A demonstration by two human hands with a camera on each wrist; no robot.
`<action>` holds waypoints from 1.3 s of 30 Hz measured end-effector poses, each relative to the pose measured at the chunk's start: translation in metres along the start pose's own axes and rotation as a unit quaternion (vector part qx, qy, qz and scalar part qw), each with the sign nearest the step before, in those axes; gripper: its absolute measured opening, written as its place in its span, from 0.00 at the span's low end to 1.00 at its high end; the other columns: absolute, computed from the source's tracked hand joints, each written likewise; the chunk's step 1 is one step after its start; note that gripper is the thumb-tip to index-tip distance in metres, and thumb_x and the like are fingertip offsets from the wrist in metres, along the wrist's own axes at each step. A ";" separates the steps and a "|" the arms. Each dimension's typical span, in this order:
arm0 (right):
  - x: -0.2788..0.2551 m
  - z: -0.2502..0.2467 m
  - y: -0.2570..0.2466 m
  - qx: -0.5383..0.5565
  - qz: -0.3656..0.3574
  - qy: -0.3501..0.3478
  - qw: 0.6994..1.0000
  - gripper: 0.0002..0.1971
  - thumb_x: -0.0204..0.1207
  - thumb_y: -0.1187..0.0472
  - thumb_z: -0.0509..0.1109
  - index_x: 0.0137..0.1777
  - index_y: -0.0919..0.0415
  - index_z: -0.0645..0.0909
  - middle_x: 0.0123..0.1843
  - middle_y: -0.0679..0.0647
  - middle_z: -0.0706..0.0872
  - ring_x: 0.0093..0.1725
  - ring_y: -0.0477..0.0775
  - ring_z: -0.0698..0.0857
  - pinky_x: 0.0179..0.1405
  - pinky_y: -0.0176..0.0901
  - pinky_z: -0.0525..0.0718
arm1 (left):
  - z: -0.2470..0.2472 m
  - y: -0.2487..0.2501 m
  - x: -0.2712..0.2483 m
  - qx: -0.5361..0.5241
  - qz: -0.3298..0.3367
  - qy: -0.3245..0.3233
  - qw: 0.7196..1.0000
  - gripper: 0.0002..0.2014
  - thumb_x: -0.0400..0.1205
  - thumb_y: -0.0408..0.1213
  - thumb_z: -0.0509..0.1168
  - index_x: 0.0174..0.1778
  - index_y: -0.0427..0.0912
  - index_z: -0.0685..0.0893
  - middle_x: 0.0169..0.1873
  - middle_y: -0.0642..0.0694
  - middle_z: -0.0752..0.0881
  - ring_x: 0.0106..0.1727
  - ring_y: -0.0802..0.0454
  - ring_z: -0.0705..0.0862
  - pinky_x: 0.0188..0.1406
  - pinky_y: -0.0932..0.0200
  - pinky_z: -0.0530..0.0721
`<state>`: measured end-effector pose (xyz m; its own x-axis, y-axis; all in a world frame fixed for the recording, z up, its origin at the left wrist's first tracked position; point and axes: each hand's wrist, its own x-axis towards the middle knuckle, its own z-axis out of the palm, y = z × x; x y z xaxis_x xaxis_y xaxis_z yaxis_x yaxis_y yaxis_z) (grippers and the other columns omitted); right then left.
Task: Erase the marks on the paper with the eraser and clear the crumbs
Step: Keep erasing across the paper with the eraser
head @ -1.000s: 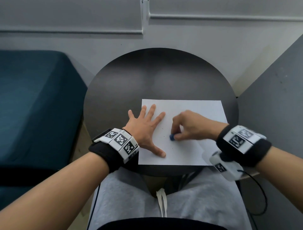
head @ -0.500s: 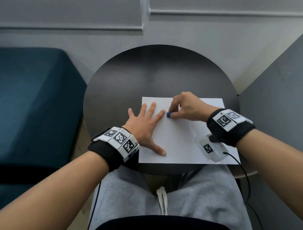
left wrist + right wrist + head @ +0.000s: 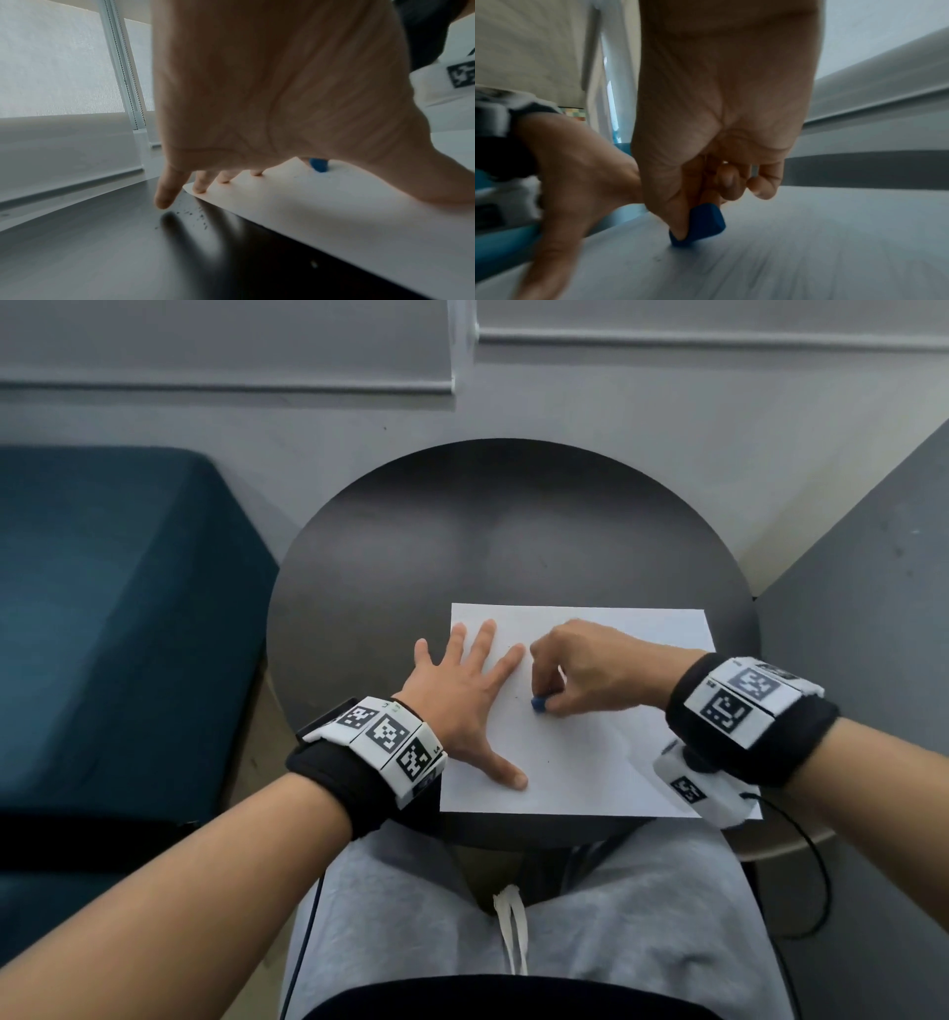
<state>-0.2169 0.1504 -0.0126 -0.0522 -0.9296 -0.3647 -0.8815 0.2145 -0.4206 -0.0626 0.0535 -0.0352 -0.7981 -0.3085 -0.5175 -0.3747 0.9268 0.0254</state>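
A white sheet of paper [image 3: 590, 762] lies on the round dark table [image 3: 390, 567]. My left hand [image 3: 462, 701] lies flat with fingers spread, pressing the paper's left part; its little finger reaches past the edge onto the table. My right hand [image 3: 580, 675] pinches a small blue eraser [image 3: 538, 704] between thumb and fingers, its tip down on the paper just right of the left hand. The right wrist view shows the eraser [image 3: 700, 223] touching the sheet. Small dark crumbs [image 3: 195, 215] lie on the table beside the paper's corner, and a few specks dot the paper [image 3: 548, 760].
A teal upholstered seat [image 3: 102, 618] stands to the left of the table. A grey wall with a window blind rail [image 3: 231, 387] is behind. A dark panel [image 3: 873, 634] rises at the right. My lap in grey trousers [image 3: 513, 916] is under the near table edge.
My right hand with the eraser moved up the sheet toward the far edge, then came back down toward me. The left hand stayed flat on the paper.
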 end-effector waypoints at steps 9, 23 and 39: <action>-0.010 0.002 0.019 0.015 0.026 0.065 0.997 0.03 0.69 0.55 0.74 0.36 0.53 0.85 0.34 0.43 0.81 0.38 0.50 0.81 0.37 0.43 0.78 | -0.002 0.004 0.001 0.012 -0.005 -0.002 1.000 0.72 0.57 0.79 0.70 0.86 0.55 0.32 0.85 0.40 0.32 0.85 0.33 0.35 0.79 0.25 0.46; -0.017 -0.002 -0.001 0.001 0.011 -0.046 0.999 0.01 0.68 0.56 0.77 0.38 0.51 0.89 0.38 0.45 0.87 0.39 0.49 0.83 0.38 0.45 0.83 | -0.013 0.013 0.004 0.025 -0.011 -0.023 0.999 0.71 0.57 0.75 0.75 0.83 0.64 0.30 0.84 0.32 0.33 0.83 0.25 0.37 0.80 0.26 0.44; -0.024 0.005 0.015 0.056 0.038 0.066 0.996 0.03 0.67 0.58 0.77 0.37 0.56 0.88 0.34 0.43 0.82 0.35 0.45 0.79 0.38 0.45 0.80 | -0.017 0.017 0.004 0.031 -0.022 -0.035 0.999 0.72 0.57 0.75 0.76 0.83 0.64 0.30 0.83 0.31 0.32 0.83 0.25 0.38 0.81 0.28 0.44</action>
<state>-0.2262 0.1773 -0.0146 -0.1838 -0.9390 -0.2906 -0.8152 0.3108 -0.4887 -0.0800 0.0642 -0.0224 -0.7461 -0.3347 -0.5756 -0.3760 0.9252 -0.0507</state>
